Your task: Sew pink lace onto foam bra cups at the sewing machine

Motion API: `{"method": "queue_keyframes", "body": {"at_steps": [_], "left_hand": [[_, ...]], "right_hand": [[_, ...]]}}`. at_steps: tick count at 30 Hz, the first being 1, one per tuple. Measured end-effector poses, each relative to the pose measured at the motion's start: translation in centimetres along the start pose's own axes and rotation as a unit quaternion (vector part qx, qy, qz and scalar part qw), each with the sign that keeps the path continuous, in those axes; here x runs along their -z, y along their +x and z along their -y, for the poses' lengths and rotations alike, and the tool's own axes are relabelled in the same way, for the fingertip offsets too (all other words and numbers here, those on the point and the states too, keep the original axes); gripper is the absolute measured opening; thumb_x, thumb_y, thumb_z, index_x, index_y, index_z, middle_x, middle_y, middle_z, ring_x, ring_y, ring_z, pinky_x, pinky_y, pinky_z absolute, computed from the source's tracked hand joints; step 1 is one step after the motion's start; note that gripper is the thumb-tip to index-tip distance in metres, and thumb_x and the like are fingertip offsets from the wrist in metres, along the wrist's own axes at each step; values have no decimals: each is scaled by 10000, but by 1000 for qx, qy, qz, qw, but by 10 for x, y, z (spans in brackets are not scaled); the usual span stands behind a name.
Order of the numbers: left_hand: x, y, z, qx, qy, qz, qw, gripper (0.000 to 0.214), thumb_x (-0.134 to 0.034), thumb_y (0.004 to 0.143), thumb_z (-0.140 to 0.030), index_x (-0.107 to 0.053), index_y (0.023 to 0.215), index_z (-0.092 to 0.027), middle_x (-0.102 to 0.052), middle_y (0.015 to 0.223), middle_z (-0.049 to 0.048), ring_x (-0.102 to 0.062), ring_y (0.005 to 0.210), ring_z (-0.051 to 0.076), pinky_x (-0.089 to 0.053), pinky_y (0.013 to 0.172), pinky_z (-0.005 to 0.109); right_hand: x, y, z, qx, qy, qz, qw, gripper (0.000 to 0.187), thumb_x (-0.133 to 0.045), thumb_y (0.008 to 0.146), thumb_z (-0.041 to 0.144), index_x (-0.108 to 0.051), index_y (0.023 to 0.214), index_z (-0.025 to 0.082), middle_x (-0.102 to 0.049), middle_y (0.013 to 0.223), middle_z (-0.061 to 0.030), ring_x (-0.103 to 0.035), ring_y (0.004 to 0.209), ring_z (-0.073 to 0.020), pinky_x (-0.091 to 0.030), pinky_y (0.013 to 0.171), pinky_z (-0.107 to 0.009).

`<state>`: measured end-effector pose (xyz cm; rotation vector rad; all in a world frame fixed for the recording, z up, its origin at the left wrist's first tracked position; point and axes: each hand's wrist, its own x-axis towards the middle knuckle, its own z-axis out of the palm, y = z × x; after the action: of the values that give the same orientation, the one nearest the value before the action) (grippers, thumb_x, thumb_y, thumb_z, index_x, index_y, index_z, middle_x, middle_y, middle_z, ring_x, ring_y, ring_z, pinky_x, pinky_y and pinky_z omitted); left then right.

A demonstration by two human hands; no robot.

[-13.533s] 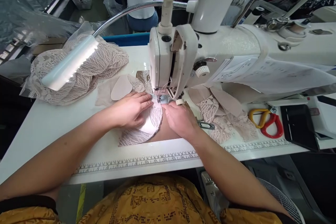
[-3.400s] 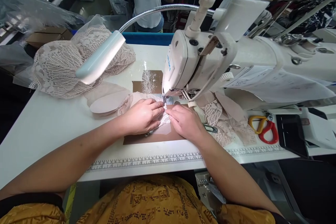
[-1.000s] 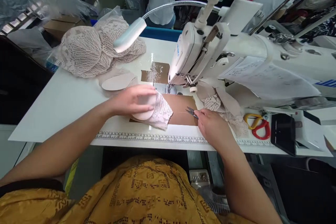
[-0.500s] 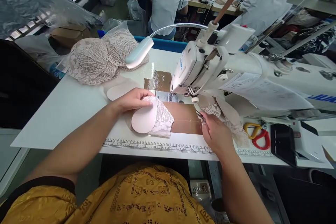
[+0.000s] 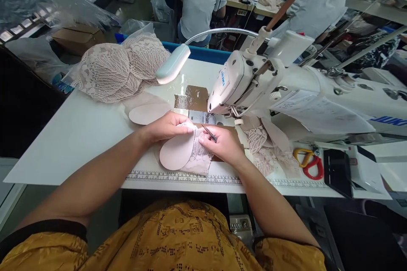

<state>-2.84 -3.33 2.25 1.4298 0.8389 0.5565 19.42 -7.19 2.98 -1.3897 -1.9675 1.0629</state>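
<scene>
Both hands meet at the centre of the frame, just below the head of the machine (image 5: 286, 89). My left hand (image 5: 167, 126) is curled over the upper edge of the cup (image 5: 178, 156), fingers and thumb pinching where the lace wraps the foam. My right hand (image 5: 224, 146) is closed around small snips (image 5: 209, 133), whose blades point up and left with their tips at the lace edge, beside my left fingertips. The cup lies on the desk (image 5: 79, 135), between the ruler strip (image 5: 152, 175) below and the machine above. Its smooth pale side faces up on the left and the lace falls to the right.

I judge the cup very light and soft. The foam looks springy enough to keep its curve, while the lace is limp, open and easy to snag or nick with the points. The safest hold seems to be the rim where both layers meet, pinched close to the blades so the edge stays taut. Loose lace alone would stretch and slip, and the desk looks slick.

A spare pad (image 5: 149, 113) lies just up-left of my left hand, a lace pile (image 5: 121, 67) sits upper left, and red scissors (image 5: 310, 164) lie at right.
</scene>
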Motion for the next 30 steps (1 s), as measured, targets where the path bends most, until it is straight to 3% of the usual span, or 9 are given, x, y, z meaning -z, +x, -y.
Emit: {"method": "queue_keyframes", "body": {"at_steps": [5, 11, 17, 19, 21, 23, 26, 28, 30], "left_hand": [[-1, 2, 1, 11, 46, -49, 998, 293, -691, 794, -433, -662, 808, -141, -641, 761, 19, -565, 650, 122, -428, 558, 219], [-2, 10, 7, -30, 150, -85, 985, 246, -643, 807, -381, -685, 875, -148, -672, 838, 28, -598, 725, 141, -448, 600, 218], [0, 13, 13, -52, 126, -82, 987, 401, -678, 782, -362, -678, 1114, -138, -700, 1063, 95, -643, 941, 218, -520, 788, 307], [1, 13, 16, -49, 114, -73, 990, 457, -688, 781, -365, -658, 1175, -134, -700, 1072, 104, -646, 945, 220, -525, 804, 324], [2, 14, 18, -44, 105, -66, 991, 492, -691, 785, -363, -639, 1217, -132, -703, 1051, 102, -649, 921, 212, -528, 798, 325], [4, 15, 20, -44, 105, -58, 992, 509, -680, 798, -350, -617, 1252, -130, -701, 1041, 98, -648, 905, 199, -528, 793, 317], [9, 14, 17, -53, 149, -53, 986, 509, -652, 816, -328, -596, 1279, -125, -695, 1036, 92, -645, 895, 192, -528, 795, 311], [11, 10, 10, -67, 217, -88, 970, 461, -615, 838, -302, -605, 1265, -128, -687, 1025, 88, -643, 889, 193, -528, 800, 321], [8, 4, 0, -96, 304, -161, 934, 389, -563, 869, -265, -621, 1230, -130, -677, 1014, 91, -635, 901, 202, -524, 812, 342]], "right_hand": [[1, -1, -10, -59, 38, -2, 998, 192, -604, 797, 349, -626, 729, 170, -530, 637, 30, -464, 588, -114, -360, 549, -242], [16, -8, -15, -79, -41, 29, 996, 153, -558, 805, 293, -644, 761, 175, -574, 658, 19, -472, 593, -121, -358, 555, -247], [32, -4, -20, 57, -210, 13, 976, 380, -517, 891, 392, -517, 568, 192, -485, 579, 18, -426, 569, -124, -303, 558, -259], [28, -2, -26, 132, -216, 13, 967, 319, -495, 902, 339, -580, 637, 185, -557, 673, -13, -486, 642, -137, -347, 610, -260], [21, 0, -31, 184, -221, 32, 957, 178, -508, 868, 233, -675, 841, 177, -632, 849, -47, -547, 759, -150, -378, 666, -254], [14, 0, -36, 191, -258, 58, 945, 265, -539, 816, 165, -691, 1030, 195, -647, 944, -52, -560, 803, -157, -374, 656, -249], [9, -2, -42, 175, -317, 62, 930, 335, -572, 774, 125, -703, 1073, 204, -640, 896, -44, -550, 773, -164, -340, 604, -253], [10, -4, -47, 177, -321, 46, 929, 339, -578, 763, 104, -717, 1059, 197, -636, 856, -43, -548, 765, -165, -331, 599, -257], [11, -6, -50, 181, -313, 28, 932, 330, -581, 773, 107, -724, 1058, 192, -631, 822, -39, -541, 744, -160, -328, 598, -261]]}}
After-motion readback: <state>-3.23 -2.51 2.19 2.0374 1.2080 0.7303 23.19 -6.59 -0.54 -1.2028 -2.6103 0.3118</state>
